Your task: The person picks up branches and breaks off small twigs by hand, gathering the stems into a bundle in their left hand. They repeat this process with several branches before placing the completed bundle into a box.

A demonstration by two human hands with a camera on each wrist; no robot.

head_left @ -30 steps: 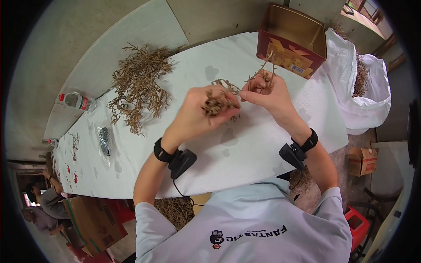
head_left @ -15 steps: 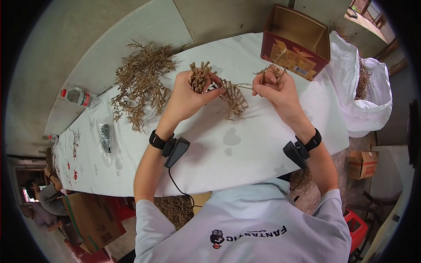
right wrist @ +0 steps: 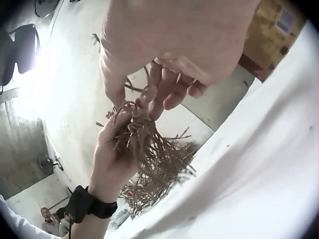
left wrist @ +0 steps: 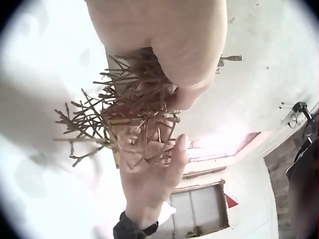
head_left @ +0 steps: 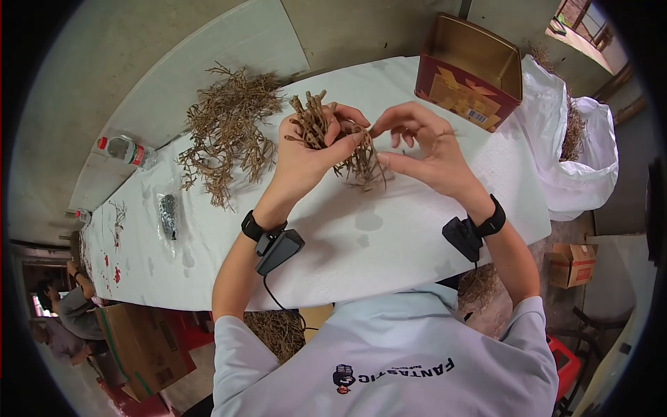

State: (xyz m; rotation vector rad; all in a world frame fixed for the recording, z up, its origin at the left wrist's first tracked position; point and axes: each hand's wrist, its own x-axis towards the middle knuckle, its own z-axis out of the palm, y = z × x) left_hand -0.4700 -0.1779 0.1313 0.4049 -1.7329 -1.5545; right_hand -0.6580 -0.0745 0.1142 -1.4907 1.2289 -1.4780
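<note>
My left hand [head_left: 306, 156] grips a thick bundle of dry brown twigs [head_left: 314, 121], its cut stem ends pointing up and away. Finer, branching tips of that bundle [left wrist: 84, 124] fan out beyond the fingers in the left wrist view. My right hand [head_left: 427, 149] is close on the right, thumb and index finger spread apart at the bundle's edge. A thin twig [head_left: 447, 133] pokes out past the back of the right hand, and a curved piece [right wrist: 133, 88] shows inside its bent fingers in the right wrist view. The right palm is partly hidden behind twigs in the left wrist view.
A loose twig heap [head_left: 226, 132] lies left on the white-covered table [head_left: 389, 243]. A red and gold tin [head_left: 469, 90] stands at the back right, beside a white sack [head_left: 580, 167] holding twigs. A bottle [head_left: 128, 151] and a plastic packet [head_left: 167, 215] lie left.
The left hand turned so the stem ends point up. The right hand pulled rightward along a strand, then came back to the bundle with thumb and index finger spread; its twig now points sideways.
</note>
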